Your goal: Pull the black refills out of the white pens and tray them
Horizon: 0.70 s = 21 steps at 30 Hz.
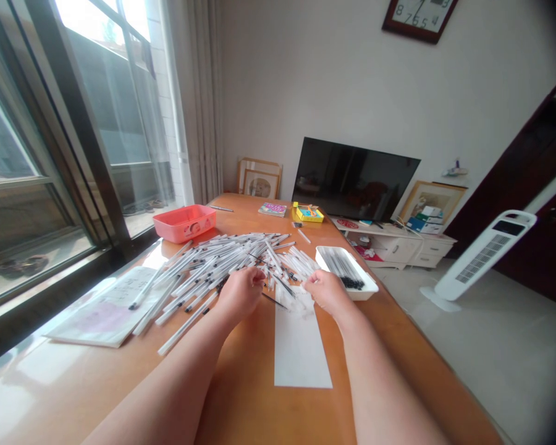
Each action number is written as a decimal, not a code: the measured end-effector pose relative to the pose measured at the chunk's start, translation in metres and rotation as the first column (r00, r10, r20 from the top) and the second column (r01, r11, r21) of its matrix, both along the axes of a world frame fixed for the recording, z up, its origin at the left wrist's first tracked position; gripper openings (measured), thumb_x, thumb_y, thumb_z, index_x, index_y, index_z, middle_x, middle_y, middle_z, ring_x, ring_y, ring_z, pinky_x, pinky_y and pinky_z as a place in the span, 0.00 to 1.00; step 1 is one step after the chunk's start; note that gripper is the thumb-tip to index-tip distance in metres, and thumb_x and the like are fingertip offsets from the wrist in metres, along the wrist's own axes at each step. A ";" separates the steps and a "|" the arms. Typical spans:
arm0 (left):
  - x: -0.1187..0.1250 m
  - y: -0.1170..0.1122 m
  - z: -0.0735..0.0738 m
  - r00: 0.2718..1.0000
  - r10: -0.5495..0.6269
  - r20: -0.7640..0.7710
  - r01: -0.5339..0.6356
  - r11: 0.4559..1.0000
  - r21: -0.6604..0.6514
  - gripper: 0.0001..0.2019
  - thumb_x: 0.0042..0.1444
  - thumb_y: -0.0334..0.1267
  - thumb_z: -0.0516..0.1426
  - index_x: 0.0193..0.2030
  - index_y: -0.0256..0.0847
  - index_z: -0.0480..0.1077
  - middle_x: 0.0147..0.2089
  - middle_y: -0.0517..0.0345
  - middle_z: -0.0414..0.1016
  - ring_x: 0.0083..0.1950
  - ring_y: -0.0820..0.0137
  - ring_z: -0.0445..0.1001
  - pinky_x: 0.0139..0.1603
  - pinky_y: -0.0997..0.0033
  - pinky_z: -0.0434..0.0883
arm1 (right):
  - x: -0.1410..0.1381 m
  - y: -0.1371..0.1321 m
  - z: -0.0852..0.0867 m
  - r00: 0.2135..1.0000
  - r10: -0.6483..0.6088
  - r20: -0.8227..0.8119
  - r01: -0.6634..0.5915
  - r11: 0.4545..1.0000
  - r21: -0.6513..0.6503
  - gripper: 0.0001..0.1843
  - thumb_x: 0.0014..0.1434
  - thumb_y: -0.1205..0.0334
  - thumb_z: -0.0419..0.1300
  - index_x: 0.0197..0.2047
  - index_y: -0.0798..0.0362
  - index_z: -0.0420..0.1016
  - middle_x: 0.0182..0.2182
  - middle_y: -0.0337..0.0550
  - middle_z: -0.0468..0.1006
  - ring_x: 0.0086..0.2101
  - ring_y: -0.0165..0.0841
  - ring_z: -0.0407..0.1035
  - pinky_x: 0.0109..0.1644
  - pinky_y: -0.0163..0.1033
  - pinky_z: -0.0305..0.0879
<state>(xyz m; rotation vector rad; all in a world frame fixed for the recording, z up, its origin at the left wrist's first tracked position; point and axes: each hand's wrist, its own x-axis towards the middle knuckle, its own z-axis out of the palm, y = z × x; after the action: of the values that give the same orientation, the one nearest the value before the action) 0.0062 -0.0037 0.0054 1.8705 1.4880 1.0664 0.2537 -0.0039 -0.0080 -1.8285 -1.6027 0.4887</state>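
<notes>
Left hand (241,295), right hand (328,290) reach forward over table (243,386), curled; fingers (256,277) together at tips, grip contents unclear.

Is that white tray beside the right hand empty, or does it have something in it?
Not empty: the white tray holds many slender, clear-looking sticks, with dark ends bunched toward the near side.

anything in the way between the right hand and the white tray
Nothing visible: the right hand is right beside the white tray, overlapping its edge in this view, though whether they touch is unclear. The paper strip lies to the hand's left.
</notes>
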 end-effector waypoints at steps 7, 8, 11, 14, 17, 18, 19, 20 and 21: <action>0.001 -0.009 0.002 0.835 -0.099 -0.541 0.186 0.977 0.108 0.09 0.55 0.31 0.54 0.34 0.44 0.76 0.40 0.48 0.75 0.45 0.57 0.68 0.49 0.60 0.62 | -0.004 -0.007 0.016 0.992 0.043 -0.118 -0.032 0.995 0.089 0.12 0.52 0.51 0.62 0.30 0.51 0.75 0.23 0.37 0.74 0.26 0.32 0.66 0.28 0.34 0.57; 0.002 -0.009 0.002 0.826 -0.099 -0.555 0.191 0.975 0.111 0.09 0.56 0.31 0.54 0.33 0.44 0.75 0.40 0.48 0.75 0.45 0.58 0.68 0.49 0.60 0.62 | -0.004 -0.008 0.017 0.989 0.049 -0.137 -0.036 0.995 0.095 0.12 0.52 0.51 0.62 0.30 0.51 0.75 0.23 0.37 0.74 0.26 0.32 0.66 0.28 0.34 0.57; 0.001 -0.008 0.002 0.812 -0.106 -0.574 0.204 0.973 0.108 0.09 0.56 0.31 0.53 0.33 0.44 0.75 0.41 0.48 0.74 0.45 0.58 0.68 0.47 0.61 0.62 | -0.005 -0.010 0.019 0.976 0.080 -0.203 -0.060 0.993 0.102 0.12 0.52 0.51 0.62 0.29 0.51 0.74 0.23 0.37 0.74 0.27 0.33 0.67 0.29 0.35 0.59; -0.001 -0.008 0.002 0.802 -0.130 -0.584 0.222 0.971 0.089 0.08 0.56 0.30 0.53 0.33 0.43 0.74 0.42 0.48 0.74 0.46 0.58 0.67 0.46 0.61 0.62 | -0.005 -0.012 0.022 0.947 0.126 -0.294 -0.105 0.991 0.086 0.12 0.52 0.51 0.62 0.31 0.52 0.73 0.24 0.38 0.75 0.26 0.32 0.68 0.30 0.35 0.61; -0.005 -0.007 0.002 0.796 -0.167 -0.582 0.255 0.964 0.074 0.07 0.55 0.30 0.54 0.33 0.43 0.73 0.43 0.47 0.73 0.46 0.58 0.68 0.48 0.61 0.62 | -0.005 -0.016 0.028 0.905 0.135 -0.404 -0.127 0.991 0.046 0.13 0.53 0.52 0.63 0.33 0.53 0.72 0.26 0.39 0.77 0.27 0.32 0.69 0.32 0.36 0.63; -0.006 -0.006 0.002 0.797 -0.178 -0.578 0.266 0.961 0.070 0.07 0.54 0.31 0.55 0.34 0.43 0.74 0.43 0.48 0.73 0.46 0.58 0.68 0.48 0.61 0.62 | -0.006 -0.017 0.031 0.894 0.128 -0.428 -0.124 0.992 0.038 0.13 0.53 0.52 0.63 0.33 0.53 0.72 0.27 0.40 0.78 0.27 0.31 0.69 0.33 0.36 0.63; -0.007 -0.006 0.001 0.799 -0.187 -0.572 0.273 0.960 0.068 0.06 0.53 0.31 0.56 0.34 0.44 0.74 0.44 0.48 0.73 0.46 0.58 0.68 0.48 0.61 0.62 | -0.006 -0.019 0.033 0.888 0.119 -0.445 -0.116 0.993 0.034 0.13 0.53 0.52 0.63 0.33 0.53 0.72 0.27 0.40 0.78 0.27 0.31 0.69 0.33 0.36 0.63; -0.008 -0.005 0.000 0.802 -0.193 -0.565 0.276 0.959 0.065 0.06 0.52 0.31 0.56 0.34 0.44 0.74 0.44 0.48 0.73 0.46 0.58 0.68 0.48 0.61 0.62 | -0.007 -0.020 0.036 0.882 0.110 -0.458 -0.106 0.994 0.035 0.13 0.53 0.52 0.63 0.33 0.53 0.72 0.28 0.40 0.79 0.27 0.31 0.69 0.33 0.35 0.63; -0.008 -0.005 -0.001 0.807 -0.199 -0.556 0.277 0.959 0.060 0.06 0.51 0.32 0.57 0.34 0.44 0.74 0.44 0.49 0.73 0.46 0.58 0.68 0.48 0.61 0.62 | -0.008 -0.022 0.039 0.875 0.102 -0.473 -0.096 0.995 0.036 0.13 0.53 0.52 0.63 0.33 0.53 0.72 0.28 0.40 0.79 0.27 0.31 0.69 0.33 0.35 0.62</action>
<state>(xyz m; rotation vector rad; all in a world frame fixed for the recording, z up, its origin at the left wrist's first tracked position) -0.0023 -0.0084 0.0046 2.5340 1.4275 0.5419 0.2462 -0.0260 0.0305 -1.4688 -1.3525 0.8973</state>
